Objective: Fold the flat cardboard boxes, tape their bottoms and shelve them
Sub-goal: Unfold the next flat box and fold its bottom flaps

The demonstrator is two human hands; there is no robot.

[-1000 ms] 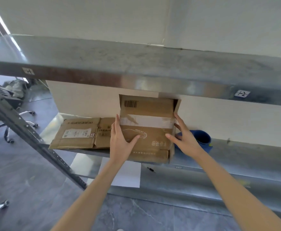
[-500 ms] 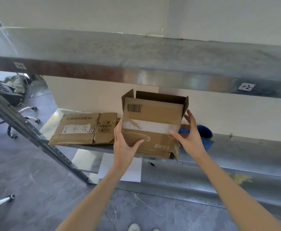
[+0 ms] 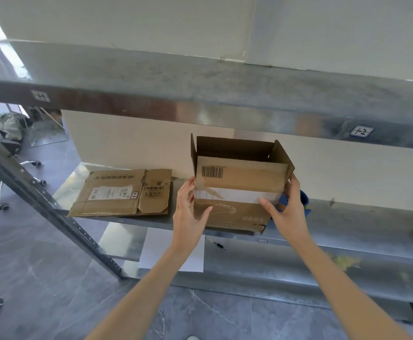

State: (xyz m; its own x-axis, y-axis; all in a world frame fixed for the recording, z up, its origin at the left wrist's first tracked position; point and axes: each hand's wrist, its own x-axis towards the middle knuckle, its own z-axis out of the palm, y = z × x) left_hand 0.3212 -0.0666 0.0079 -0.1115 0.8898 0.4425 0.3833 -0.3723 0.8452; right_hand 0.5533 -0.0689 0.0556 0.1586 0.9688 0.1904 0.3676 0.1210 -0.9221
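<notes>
Gripping the box (image 3: 239, 192) by both side walls, my left hand (image 3: 188, 217) and right hand (image 3: 287, 212) are holding it at the near edge of the shelf (image 3: 352, 217), right of the flat box (image 3: 119, 192), and I am judging it light but crushable.

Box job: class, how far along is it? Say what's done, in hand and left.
Done: the box is folded up, top open; its bottom is hidden, so taping can't be confirmed. In hand: left hand and right hand hold it at the shelf edge. Left: push it in; fold the flat box beside it.
</notes>
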